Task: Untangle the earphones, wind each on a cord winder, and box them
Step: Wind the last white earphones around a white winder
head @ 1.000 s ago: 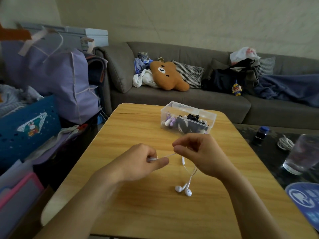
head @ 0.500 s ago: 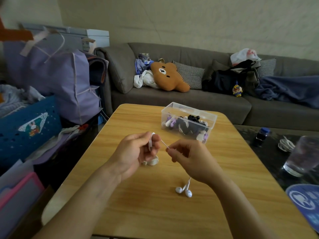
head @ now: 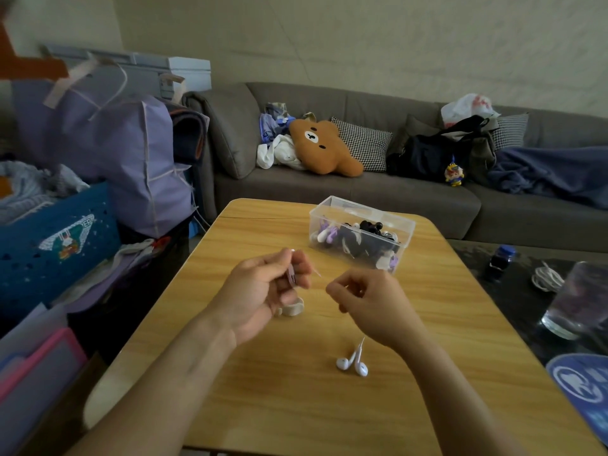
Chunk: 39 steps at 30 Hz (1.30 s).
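Since half a second ago the left hand [head: 263, 287] is turning a little more upward and the right hand [head: 368, 301] is moving away to the right, so the gap between the two hands is getting wider; the earbuds [head: 352, 363] are lying in the same place on the table [head: 460, 324].

Going from left to right in the middle of the frame: the left hand is curling its fingers around a small purple winder [head: 291, 274], which is standing almost upright between the fingertips. Just under this hand a pale ring-shaped piece [head: 292, 309] is lying on the table; I cannot tell what it is exactly. A short piece of white cord [head: 316, 272] is sticking out between the hands. The right hand is pinching the cord, with its fingers closed. Below it, in the lower middle, the two earbuds are resting together on the wood. The clear box [head: 362, 205], already holding wound earphones, is standing in the upper middle, apart from both hands.

What could go wrong, in my judgement: the cord is thin and smooth, so it may be slipping out of the right pinch while pulling. If the pull is too strong, the earbuds may be dragging over the table and falling off the near edge. The winder is small, so it may be twisting in the left fingers and the first turns may come loose.
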Motion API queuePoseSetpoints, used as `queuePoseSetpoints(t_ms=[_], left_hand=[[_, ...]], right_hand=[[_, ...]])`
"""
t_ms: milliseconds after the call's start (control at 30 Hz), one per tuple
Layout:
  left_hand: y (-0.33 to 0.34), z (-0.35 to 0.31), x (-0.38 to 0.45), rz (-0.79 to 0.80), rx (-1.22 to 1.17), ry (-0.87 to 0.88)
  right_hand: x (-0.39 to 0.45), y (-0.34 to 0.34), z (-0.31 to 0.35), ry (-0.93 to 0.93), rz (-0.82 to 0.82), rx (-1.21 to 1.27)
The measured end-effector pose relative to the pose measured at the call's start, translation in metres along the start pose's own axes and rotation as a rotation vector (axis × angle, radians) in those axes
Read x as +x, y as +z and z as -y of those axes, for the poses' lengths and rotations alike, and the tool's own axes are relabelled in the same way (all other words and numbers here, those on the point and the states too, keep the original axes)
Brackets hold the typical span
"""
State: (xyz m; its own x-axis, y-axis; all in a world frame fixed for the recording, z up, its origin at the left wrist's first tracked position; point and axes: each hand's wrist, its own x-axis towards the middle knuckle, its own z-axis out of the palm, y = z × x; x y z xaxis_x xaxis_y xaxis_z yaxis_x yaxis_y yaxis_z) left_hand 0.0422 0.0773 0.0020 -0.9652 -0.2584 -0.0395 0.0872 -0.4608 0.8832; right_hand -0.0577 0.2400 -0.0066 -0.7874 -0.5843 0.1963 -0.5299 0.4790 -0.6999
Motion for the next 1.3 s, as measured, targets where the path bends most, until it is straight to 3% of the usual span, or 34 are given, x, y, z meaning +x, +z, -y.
queuePoseSetpoints(t_ms=[100, 200, 333, 500, 667, 800, 900, 1000, 1167, 1300], left_hand=[[-0.002, 0.001, 0.002, -0.047, 0.015, 0.069], [0.001, 0.005, 0.002, -0.057, 0.254, 0.146], [0.003, 0.012, -0.001, 0.012, 0.673, 0.204], [0.004, 0.013, -0.009, 0.149, 0.889, 0.123], [0.008, 0.01, -0.006, 0.072, 0.762, 0.183], [0.01, 0.005, -0.006, 0.041, 0.455, 0.146], [0.009, 0.001, -0.005, 0.03, 0.07, 0.07], [0.009, -0.005, -0.004, -0.007, -0.196, 0.106], [-0.002, -0.008, -0.003, -0.083, -0.119, 0.207], [-0.004, -0.005, -0.002, -0.163, 0.293, 0.326]], right_hand=[[-0.005, 0.007, 0.007, -0.064, 0.15, -0.052], [-0.011, 0.015, 0.014, -0.134, 0.241, -0.118], [-0.012, 0.007, 0.02, -0.208, 0.159, 0.024], [-0.011, -0.015, 0.016, -0.178, 0.06, 0.261], [-0.007, -0.027, 0.007, -0.121, -0.002, 0.287], [-0.006, -0.023, 0.005, -0.089, 0.036, 0.216], [-0.006, -0.016, 0.006, -0.066, 0.099, 0.138], [-0.007, -0.011, 0.01, -0.04, 0.198, 0.164], [-0.01, -0.004, 0.017, -0.042, 0.345, 0.164], [-0.011, -0.009, 0.019, -0.036, 0.415, 0.17]])
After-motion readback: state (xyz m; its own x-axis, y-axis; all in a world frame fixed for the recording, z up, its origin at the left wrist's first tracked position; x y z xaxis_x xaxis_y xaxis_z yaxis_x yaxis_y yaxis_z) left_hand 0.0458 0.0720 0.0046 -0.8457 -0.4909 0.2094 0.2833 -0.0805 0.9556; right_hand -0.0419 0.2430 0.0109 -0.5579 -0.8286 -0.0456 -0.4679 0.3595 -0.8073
